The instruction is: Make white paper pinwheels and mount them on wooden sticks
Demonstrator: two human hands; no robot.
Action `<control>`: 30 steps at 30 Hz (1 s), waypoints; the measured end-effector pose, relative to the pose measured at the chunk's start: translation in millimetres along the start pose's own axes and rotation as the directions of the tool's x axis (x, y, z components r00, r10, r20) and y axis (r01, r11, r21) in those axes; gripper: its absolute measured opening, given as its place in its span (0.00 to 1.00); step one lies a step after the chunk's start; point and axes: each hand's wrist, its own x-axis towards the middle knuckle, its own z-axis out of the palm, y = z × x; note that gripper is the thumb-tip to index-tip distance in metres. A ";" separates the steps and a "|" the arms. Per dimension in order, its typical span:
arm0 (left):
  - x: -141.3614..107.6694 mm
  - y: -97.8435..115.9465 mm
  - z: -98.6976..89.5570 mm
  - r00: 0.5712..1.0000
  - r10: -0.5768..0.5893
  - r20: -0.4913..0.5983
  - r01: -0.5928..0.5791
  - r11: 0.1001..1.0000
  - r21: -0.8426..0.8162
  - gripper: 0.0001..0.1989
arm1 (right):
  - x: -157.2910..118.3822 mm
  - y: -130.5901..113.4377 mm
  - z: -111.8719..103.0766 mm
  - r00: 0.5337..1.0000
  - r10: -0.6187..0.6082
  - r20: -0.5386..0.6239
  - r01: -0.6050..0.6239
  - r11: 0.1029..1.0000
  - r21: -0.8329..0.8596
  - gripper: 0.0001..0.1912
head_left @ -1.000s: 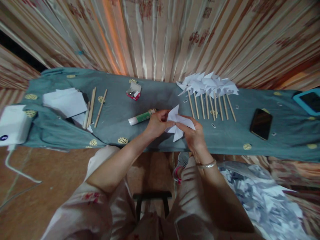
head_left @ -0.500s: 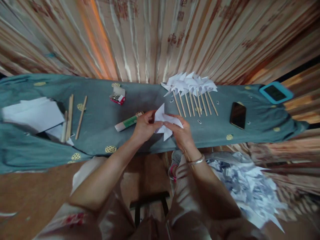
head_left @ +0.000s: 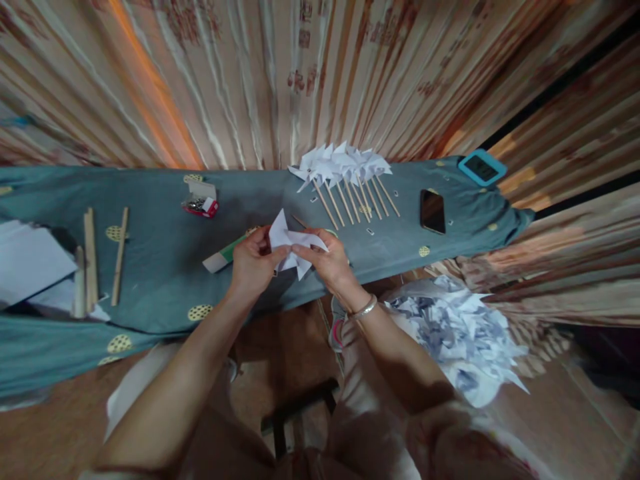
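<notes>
A white folded paper pinwheel is held up over the front part of the cloth-covered table. My left hand grips its left side, thumb pressed near the centre. From the right, my right hand pinches it, its thumb also by the centre. Just left of my left hand lies a green and white box. A thin stick shows partly behind the paper. Finished pinwheels on sticks lie in a row at the back. An open red and white box holds small metal pieces.
Loose wooden sticks and white paper sheets lie at the left on the green cloth. A phone and a blue-framed device are at the right. Below the table sits a heap of folded paper.
The view has turned to the right, so the table's things appear further left. Both hands still hold the paper pinwheel. A thin stick now shows behind it.
</notes>
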 end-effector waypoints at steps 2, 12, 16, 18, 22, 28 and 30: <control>-3.2 1.0 -3.7 1.000 0.030 -0.009 -0.030 0.998 0.050 0.22 | -1.1 3.0 3.1 1.000 -0.009 -0.001 0.009 0.999 -0.044 0.24; -13.9 0.1 -24.7 0.998 0.059 -0.017 -0.057 0.990 0.126 0.22 | -10.2 10.8 21.9 1.000 0.014 0.001 -0.014 0.999 -0.045 0.25; -19.0 -3.8 -30.7 0.998 0.057 -0.009 -0.055 0.989 0.134 0.24 | -18.4 12.0 25.4 0.999 0.048 0.005 -0.048 0.998 -0.039 0.27; -21.9 -5.8 -33.1 0.999 0.053 -0.011 -0.051 0.989 0.141 0.24 | -23.0 12.3 26.6 0.997 0.074 0.017 -0.074 0.997 -0.025 0.26; -27.1 -8.3 -37.0 1.000 0.029 0.000 -0.029 0.993 0.115 0.25 | -31.6 10.4 29.9 0.994 0.105 0.026 -0.105 0.994 0.007 0.24; -30.1 -7.7 -41.1 1.000 -0.004 -0.012 0.005 0.996 0.088 0.25 | -36.3 5.9 37.2 0.989 0.146 -0.014 -0.146 0.989 0.022 0.26; -30.2 -5.6 -41.6 1.000 -0.014 -0.011 0.014 0.998 0.057 0.25 | -36.2 5.3 38.8 0.989 0.148 -0.016 -0.148 0.988 0.038 0.26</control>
